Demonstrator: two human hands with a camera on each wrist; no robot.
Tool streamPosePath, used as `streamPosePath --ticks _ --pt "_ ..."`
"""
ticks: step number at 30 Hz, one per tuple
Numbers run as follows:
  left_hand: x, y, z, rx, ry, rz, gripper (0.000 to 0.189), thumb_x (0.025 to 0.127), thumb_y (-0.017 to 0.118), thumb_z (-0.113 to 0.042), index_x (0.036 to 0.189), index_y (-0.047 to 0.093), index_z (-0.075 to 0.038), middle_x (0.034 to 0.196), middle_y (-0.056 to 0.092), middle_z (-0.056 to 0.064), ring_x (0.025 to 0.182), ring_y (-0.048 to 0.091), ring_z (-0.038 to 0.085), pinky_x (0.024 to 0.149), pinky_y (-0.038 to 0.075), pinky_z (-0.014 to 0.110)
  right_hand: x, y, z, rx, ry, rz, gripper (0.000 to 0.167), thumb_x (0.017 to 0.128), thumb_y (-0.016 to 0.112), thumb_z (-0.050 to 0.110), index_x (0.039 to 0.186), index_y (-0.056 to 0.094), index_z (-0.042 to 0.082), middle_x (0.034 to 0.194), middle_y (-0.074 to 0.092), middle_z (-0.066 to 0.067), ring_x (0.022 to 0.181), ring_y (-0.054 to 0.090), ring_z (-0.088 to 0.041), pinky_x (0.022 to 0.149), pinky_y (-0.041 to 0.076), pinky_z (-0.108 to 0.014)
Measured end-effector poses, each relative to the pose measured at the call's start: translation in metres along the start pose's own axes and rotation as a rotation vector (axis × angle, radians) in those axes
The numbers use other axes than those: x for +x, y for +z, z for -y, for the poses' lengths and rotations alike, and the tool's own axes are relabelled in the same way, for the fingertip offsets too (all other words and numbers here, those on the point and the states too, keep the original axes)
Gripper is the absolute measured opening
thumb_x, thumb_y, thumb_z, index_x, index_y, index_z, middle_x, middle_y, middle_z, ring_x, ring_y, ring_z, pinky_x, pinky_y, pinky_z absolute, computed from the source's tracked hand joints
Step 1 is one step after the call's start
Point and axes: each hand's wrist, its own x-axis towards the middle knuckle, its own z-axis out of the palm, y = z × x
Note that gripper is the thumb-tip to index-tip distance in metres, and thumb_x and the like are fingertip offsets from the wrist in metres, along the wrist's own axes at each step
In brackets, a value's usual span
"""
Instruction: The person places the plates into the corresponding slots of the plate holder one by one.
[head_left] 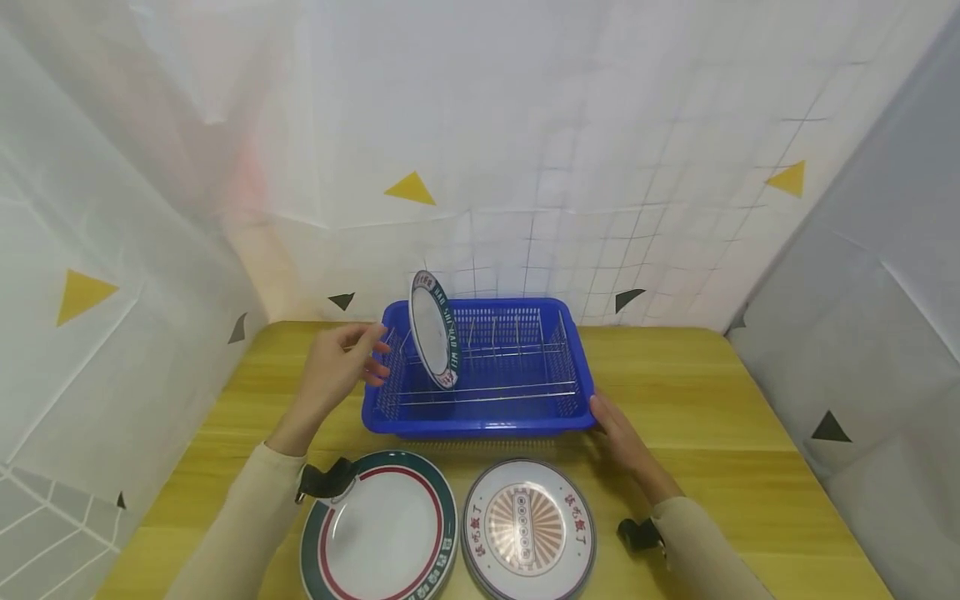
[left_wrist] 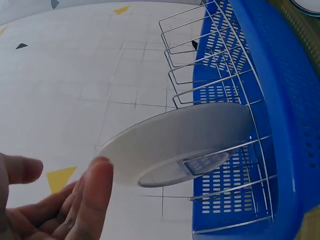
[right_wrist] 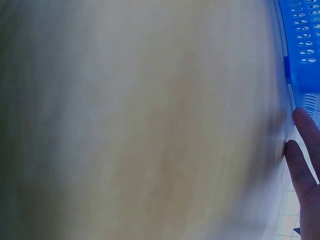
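Observation:
A plate with a green lettered rim stands on edge, tilted, in the wire rack toward the left of the blue basket. Beside it, my left hand hovers over the basket's left rim. In the left wrist view, the thumb and fingers of the left hand are apart with nothing between them, close to the plate's white underside. My right hand touches the front right corner of the basket. Its fingers look fairly straight in the right wrist view.
In front of the basket lie a large plate with green and red bands and, to its right, what looks like a stack of smaller plates with a sunburst print. They rest on a wooden table, with white sheeting behind and at both sides.

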Motion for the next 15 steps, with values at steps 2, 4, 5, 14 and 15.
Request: streamPosePath --ticks 2,4,5,14,15 --pt "-0.006 -0.005 0.004 -0.013 0.02 0.036 0.046 0.101 0.053 -0.038 0.122 0.064 0.001 0.101 0.069 0.024 0.069 0.072 0.025 0.061 0.061 0.032 0.0 0.0 0.0 -0.006 0.006 -0.002 0.053 0.109 0.022 0.025 0.15 0.025 -0.007 0.139 0.047 -0.033 0.118 0.059 -0.011 0.096 0.044 -0.015" --pt "-0.011 -0.01 0.008 -0.022 0.042 0.069 0.044 0.101 0.052 -0.035 0.121 0.063 0.003 0.099 0.069 0.023 0.071 0.072 0.023 0.064 0.061 0.031 0.0 0.001 0.0 -0.006 0.01 -0.006 0.053 0.109 0.023 0.026 0.151 0.024 -0.007 0.14 0.047 -0.033 0.118 0.058 -0.009 0.096 0.044 -0.015" --pt "-0.014 -0.012 0.011 -0.022 0.049 0.083 0.043 0.102 0.052 -0.033 0.12 0.063 0.004 0.098 0.069 0.022 0.072 0.072 0.024 0.065 0.061 0.03 0.0 0.001 0.0 -0.007 0.011 -0.007 0.053 0.109 0.022 0.026 0.151 0.024 -0.007 0.14 0.047 -0.033 0.117 0.059 -0.009 0.096 0.045 -0.015" --pt "-0.042 -0.034 0.049 -0.026 0.011 0.183 0.04 0.103 0.05 -0.027 0.123 0.062 0.005 0.099 0.069 0.022 0.08 0.07 0.029 0.072 0.061 0.028 -0.001 0.001 0.0 0.011 0.006 -0.005 0.054 0.109 0.022 0.027 0.151 0.022 -0.007 0.141 0.045 -0.034 0.115 0.06 -0.008 0.094 0.046 -0.015" --pt "-0.045 -0.035 0.054 -0.02 0.005 0.193 0.039 0.103 0.05 -0.027 0.124 0.062 0.005 0.099 0.069 0.02 0.08 0.071 0.027 0.072 0.06 0.028 -0.001 0.0 0.001 0.012 0.003 -0.004 0.054 0.109 0.022 0.026 0.151 0.023 -0.008 0.14 0.045 -0.035 0.115 0.06 -0.007 0.094 0.046 -0.015"
